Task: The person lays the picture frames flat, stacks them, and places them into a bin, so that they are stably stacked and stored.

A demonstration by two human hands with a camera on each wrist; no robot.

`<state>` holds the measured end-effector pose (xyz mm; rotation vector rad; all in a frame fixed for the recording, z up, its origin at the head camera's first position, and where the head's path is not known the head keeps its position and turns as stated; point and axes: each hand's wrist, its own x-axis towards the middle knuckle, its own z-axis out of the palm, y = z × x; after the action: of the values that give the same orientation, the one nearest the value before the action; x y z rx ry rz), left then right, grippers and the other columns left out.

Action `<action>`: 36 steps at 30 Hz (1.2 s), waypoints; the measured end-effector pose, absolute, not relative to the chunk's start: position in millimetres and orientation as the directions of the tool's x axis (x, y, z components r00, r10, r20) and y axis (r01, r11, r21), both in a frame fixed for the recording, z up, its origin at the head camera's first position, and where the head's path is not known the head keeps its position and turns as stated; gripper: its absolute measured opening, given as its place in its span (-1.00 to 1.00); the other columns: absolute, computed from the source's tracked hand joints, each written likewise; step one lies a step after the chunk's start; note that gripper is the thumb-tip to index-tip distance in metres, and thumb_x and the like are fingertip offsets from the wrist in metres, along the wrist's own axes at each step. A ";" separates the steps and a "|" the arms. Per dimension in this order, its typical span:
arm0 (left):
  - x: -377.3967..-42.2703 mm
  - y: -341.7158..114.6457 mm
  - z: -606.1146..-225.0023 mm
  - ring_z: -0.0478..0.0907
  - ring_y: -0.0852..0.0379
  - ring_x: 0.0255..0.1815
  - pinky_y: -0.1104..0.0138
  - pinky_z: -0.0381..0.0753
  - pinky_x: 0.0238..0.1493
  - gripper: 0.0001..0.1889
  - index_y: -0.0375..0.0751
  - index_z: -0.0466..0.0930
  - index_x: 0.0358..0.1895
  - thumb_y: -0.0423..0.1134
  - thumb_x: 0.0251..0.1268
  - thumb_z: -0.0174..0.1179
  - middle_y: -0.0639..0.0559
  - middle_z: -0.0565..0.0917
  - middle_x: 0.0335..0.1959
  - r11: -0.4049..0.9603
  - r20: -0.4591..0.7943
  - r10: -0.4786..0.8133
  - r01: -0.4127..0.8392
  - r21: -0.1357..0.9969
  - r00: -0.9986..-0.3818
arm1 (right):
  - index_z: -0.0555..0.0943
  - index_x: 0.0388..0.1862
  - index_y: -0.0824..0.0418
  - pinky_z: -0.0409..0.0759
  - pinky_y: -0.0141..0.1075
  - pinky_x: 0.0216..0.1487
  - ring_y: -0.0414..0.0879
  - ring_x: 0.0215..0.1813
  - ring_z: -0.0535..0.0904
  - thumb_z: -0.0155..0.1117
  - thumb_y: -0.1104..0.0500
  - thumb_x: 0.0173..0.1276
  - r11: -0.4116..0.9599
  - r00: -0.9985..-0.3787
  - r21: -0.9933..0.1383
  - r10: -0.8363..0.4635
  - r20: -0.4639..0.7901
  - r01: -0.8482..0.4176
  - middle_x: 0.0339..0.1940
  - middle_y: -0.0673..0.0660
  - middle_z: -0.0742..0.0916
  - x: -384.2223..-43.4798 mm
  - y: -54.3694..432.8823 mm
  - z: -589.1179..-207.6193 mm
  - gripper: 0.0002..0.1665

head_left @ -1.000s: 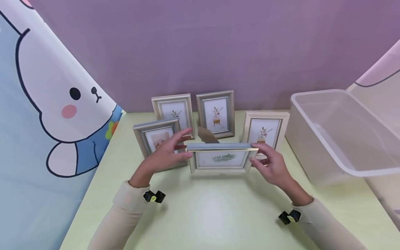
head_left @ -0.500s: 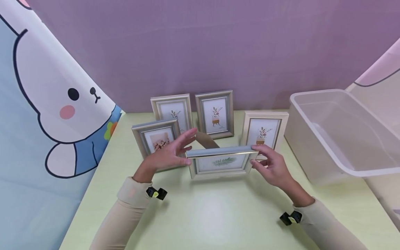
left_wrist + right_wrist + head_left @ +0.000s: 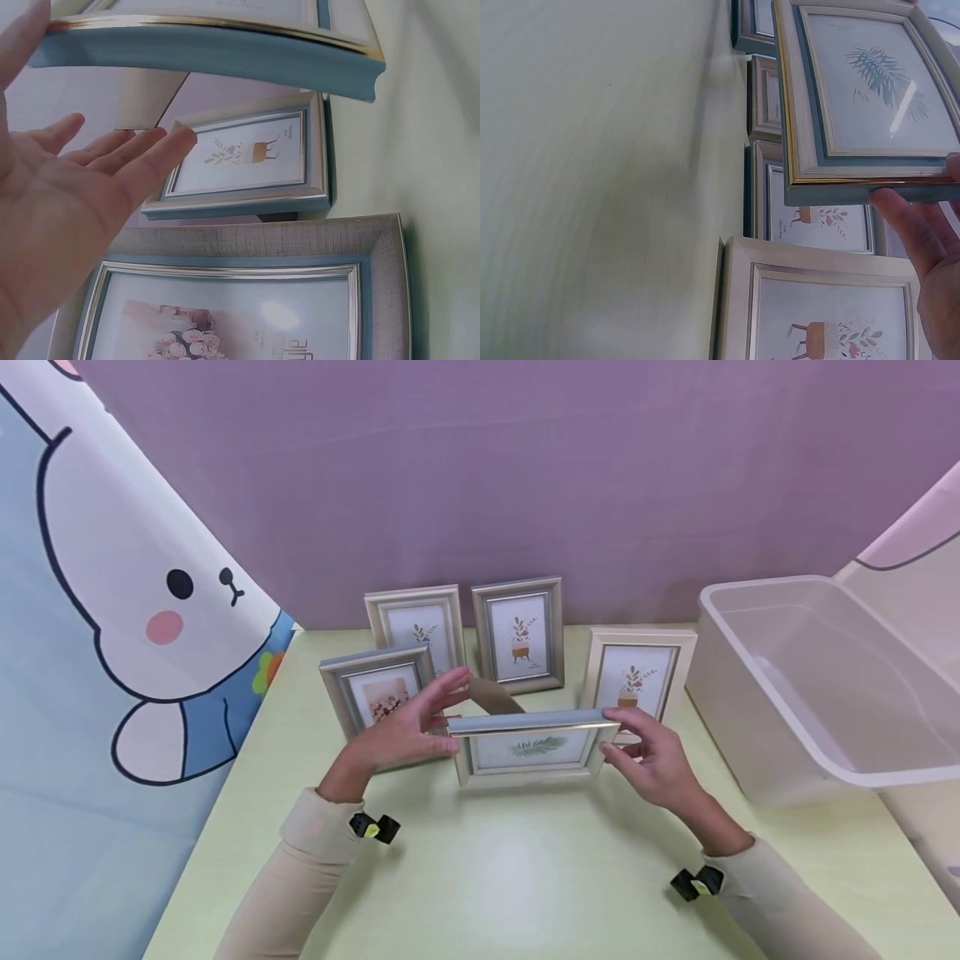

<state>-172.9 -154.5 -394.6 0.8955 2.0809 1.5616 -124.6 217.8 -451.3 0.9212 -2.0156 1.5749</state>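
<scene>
A picture frame (image 3: 534,752) with a green leaf print is held sideways above the table, its long blue-grey edge on top. My right hand (image 3: 651,756) grips its right end between thumb and fingers; the right wrist view shows the same leaf-print frame (image 3: 881,90) and hand (image 3: 930,255). At the opposite end, my left hand (image 3: 401,735) has its thumb at the frame's edge, the other fingers stretched out behind it. In the left wrist view those fingers (image 3: 127,161) look straight and apart from the frame. A brown stand flap (image 3: 495,696) sticks out behind the frame.
Standing frames surround it: a flower-photo frame (image 3: 375,693) at left, a pale frame (image 3: 416,618) and a grey-brown frame (image 3: 517,635) behind, and a cream frame (image 3: 637,672) at right. A white plastic bin (image 3: 757,693) stands farther right on the green table (image 3: 510,877).
Over the last second the left hand has shifted slightly right, its fingers reaching farther behind the frame. The frame's left end has dipped slightly. The right hand keeps its grip.
</scene>
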 end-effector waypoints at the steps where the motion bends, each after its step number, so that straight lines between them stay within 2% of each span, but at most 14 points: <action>1: -172.5 -154.6 -394.6 0.10 -0.09 0.66 -0.23 0.23 0.53 0.09 0.22 -0.11 0.66 0.23 0.16 0.41 0.14 0.00 0.70 0.176 0.069 0.684 0.257 0.950 -0.726 | 0.51 0.16 0.56 0.72 -0.50 -0.36 -0.38 0.07 0.66 0.23 0.83 -0.09 0.137 -0.692 -0.682 -0.243 0.680 -0.719 0.14 -0.12 0.65 -124.6 217.7 -451.4 -0.27; 10: -166.0 -154.1 -392.6 0.18 -0.08 0.63 -0.21 0.29 0.50 0.00 0.08 -0.03 0.65 -0.07 0.27 0.44 0.05 0.11 0.67 0.184 0.073 0.632 0.241 0.953 -0.771 | 0.50 0.16 0.57 0.72 -0.49 -0.36 -0.39 0.08 0.66 0.23 0.82 -0.08 0.146 -0.688 -0.676 -0.249 0.682 -0.723 0.13 -0.12 0.65 -125.7 218.1 -449.9 -0.28; 17: -161.2 -152.0 -391.2 0.25 -0.15 0.58 -0.19 0.36 0.46 -0.04 -0.06 0.00 0.64 -0.11 0.29 0.42 -0.05 0.16 0.64 0.194 0.090 0.607 0.258 0.947 -0.789 | 0.51 0.16 0.56 0.72 -0.49 -0.35 -0.39 0.09 0.65 0.24 0.82 -0.09 0.152 -0.689 -0.675 -0.241 0.683 -0.722 0.14 -0.12 0.65 -126.1 218.4 -450.8 -0.27; 23: -159.5 -150.2 -392.6 0.30 -0.22 0.54 -0.13 0.44 0.41 -0.08 -0.21 0.02 0.62 -0.25 0.32 0.39 -0.12 0.22 0.61 0.214 0.100 0.582 0.271 0.938 -0.807 | 0.51 0.16 0.55 0.72 -0.50 -0.36 -0.40 0.09 0.65 0.24 0.82 -0.08 0.161 -0.695 -0.678 -0.235 0.679 -0.717 0.14 -0.13 0.64 -126.1 218.5 -451.3 -0.27; 31: -157.7 -148.0 -396.0 0.39 -0.14 0.47 -0.04 0.49 0.39 -0.18 -0.09 0.16 0.59 -0.27 0.32 0.38 -0.07 0.31 0.55 0.243 0.101 0.551 0.275 0.930 -0.828 | 0.51 0.18 0.53 0.71 -0.51 -0.34 -0.42 0.09 0.63 0.27 0.80 -0.04 0.209 -0.712 -0.681 -0.231 0.663 -0.702 0.16 -0.18 0.63 -125.7 220.7 -451.2 -0.29; 36: -156.4 -147.2 -397.0 0.46 -0.16 0.37 0.10 0.60 0.30 -0.31 -0.13 0.32 0.50 -0.29 0.33 0.36 -0.11 0.38 0.48 0.255 0.111 0.533 0.284 0.924 -0.839 | 0.52 0.17 0.53 0.71 -0.52 -0.34 -0.42 0.05 0.63 0.28 0.80 -0.06 0.218 -0.708 -0.674 -0.229 0.668 -0.706 0.15 -0.16 0.64 -126.5 221.0 -453.5 -0.28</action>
<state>-156.4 -147.2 -397.0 0.7648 2.3008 1.6188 -126.5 221.0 -453.5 0.8633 -2.0707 1.4993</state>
